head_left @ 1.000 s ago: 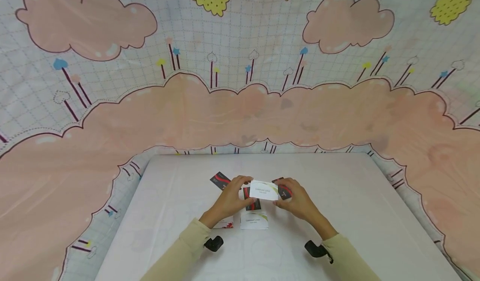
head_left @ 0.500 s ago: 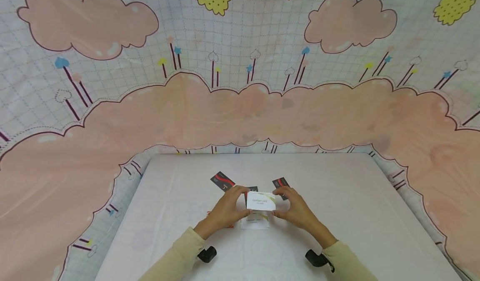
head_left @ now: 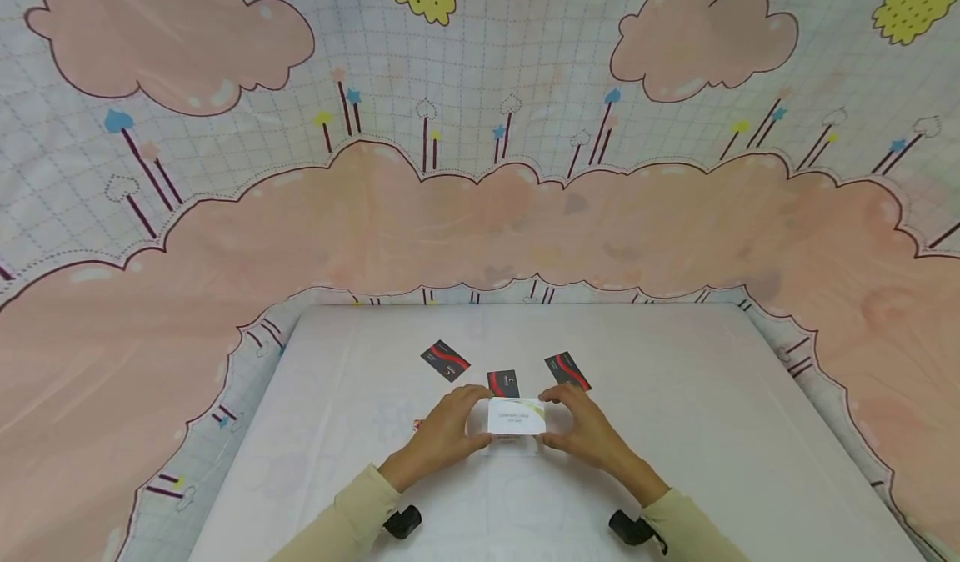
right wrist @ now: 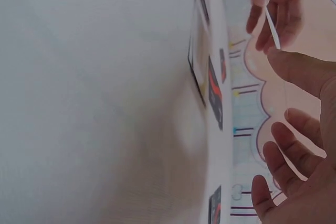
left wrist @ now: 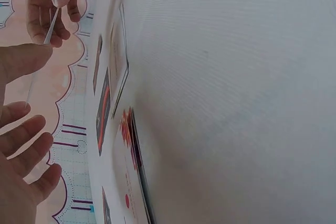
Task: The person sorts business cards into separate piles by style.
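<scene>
A: What is shown in the head view?

B: A white card (head_left: pixel 516 416) is pinched by its two short ends, the left hand (head_left: pixel 442 433) at one end and the right hand (head_left: pixel 588 433) at the other. It is held just above the white table (head_left: pixel 697 429). Directly beneath the grip another pale card (head_left: pixel 513 444) can be made out, mostly hidden. Beyond the grip three dark cards are laid out: one (head_left: pixel 445 360) far to the left, one (head_left: pixel 502 383) just past the held card, one (head_left: pixel 567 370) to the right.

A: And from the left wrist?

B: The card (left wrist: pixel 51 24) is seen edge-on, a thin strip clamped between the thumb and fingers of the right hand (left wrist: pixel 50 3). The left thumb (left wrist: pixel 23 61) is pressed to its near end, while the other left fingers are spread and nothing is held by them. A red-marked card (left wrist: pixel 131 145) lies on the table beside the grip.

A: The right wrist?

B: The mirror of it: the card's edge (right wrist: pixel 272 27) is pinched by the left hand (right wrist: pixel 275 3), and the right thumb (right wrist: pixel 299 69) is set against it.

A: Which step is judged to be in hand?

B: The card appears to be being lowered onto the pale one beneath. A square alignment of edges would be called for, then release by both hands.
</scene>
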`<state>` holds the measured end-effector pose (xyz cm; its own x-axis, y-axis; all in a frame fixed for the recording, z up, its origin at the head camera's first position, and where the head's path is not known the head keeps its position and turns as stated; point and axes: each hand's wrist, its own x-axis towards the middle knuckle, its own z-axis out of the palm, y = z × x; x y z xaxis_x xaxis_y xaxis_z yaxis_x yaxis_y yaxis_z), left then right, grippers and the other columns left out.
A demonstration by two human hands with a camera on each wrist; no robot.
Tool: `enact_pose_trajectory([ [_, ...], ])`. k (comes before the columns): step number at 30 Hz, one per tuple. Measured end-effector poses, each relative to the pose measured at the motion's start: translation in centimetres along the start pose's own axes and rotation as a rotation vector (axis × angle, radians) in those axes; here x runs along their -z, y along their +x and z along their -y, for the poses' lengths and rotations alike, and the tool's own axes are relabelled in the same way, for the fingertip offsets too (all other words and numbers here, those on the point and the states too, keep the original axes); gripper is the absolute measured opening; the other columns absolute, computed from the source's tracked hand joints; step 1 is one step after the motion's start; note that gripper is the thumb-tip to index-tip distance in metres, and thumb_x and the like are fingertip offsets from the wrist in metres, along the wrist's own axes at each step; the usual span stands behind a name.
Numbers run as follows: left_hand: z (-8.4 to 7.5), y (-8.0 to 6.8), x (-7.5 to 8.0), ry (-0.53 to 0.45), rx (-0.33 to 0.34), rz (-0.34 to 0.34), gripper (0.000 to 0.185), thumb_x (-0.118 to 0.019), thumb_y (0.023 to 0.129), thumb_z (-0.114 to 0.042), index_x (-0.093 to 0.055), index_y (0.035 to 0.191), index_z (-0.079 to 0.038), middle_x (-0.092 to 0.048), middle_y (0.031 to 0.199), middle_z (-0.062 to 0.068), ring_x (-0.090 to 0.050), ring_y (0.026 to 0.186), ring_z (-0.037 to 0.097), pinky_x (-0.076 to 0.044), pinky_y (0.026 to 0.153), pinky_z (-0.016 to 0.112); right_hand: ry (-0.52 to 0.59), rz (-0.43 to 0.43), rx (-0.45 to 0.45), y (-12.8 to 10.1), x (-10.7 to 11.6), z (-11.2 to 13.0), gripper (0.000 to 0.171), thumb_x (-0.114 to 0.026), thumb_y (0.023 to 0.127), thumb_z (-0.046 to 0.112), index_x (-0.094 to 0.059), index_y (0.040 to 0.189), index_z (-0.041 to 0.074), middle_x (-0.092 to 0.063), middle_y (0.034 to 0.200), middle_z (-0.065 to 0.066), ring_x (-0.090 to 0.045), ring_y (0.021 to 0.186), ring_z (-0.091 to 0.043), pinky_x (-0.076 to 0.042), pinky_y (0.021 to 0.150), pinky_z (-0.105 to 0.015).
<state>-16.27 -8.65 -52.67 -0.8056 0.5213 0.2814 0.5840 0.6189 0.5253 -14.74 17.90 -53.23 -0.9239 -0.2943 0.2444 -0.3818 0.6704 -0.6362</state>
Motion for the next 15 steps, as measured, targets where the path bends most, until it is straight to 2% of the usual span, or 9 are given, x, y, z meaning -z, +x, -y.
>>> enact_pose_trajectory([
  [10, 0.2, -0.6, -0.3, 0.032, 0.024, 0.039, 0.057, -0.086, 0.073, -0.025, -0.058, 0.122, -0.012, -0.061, 0.132, 0.006, -0.055, 0.126, 0.024, -0.046, 0.105, 0.046, -0.001, 0.042, -0.029, -0.4, -1.1, -0.5, 0.054, -0.089, 0.068, 0.022, -0.063, 0.115, 0.019, -0.061, 0.12, 0.003, -0.054, 0.121, -0.026, -0.042, 0.102, -0.057],
  [15, 0.3, -0.7, -0.7, 0.058, 0.024, 0.041, 0.056, -0.087, 0.072, -0.025, -0.059, 0.119, -0.013, -0.062, 0.13, 0.004, -0.056, 0.125, 0.024, -0.045, 0.106, 0.045, -0.049, 0.053, -0.051, -0.4, -1.6, -0.6, 0.054, -0.09, 0.066, 0.021, -0.064, 0.113, 0.02, -0.062, 0.119, 0.002, -0.055, 0.12, -0.027, -0.043, 0.1, -0.057],
])
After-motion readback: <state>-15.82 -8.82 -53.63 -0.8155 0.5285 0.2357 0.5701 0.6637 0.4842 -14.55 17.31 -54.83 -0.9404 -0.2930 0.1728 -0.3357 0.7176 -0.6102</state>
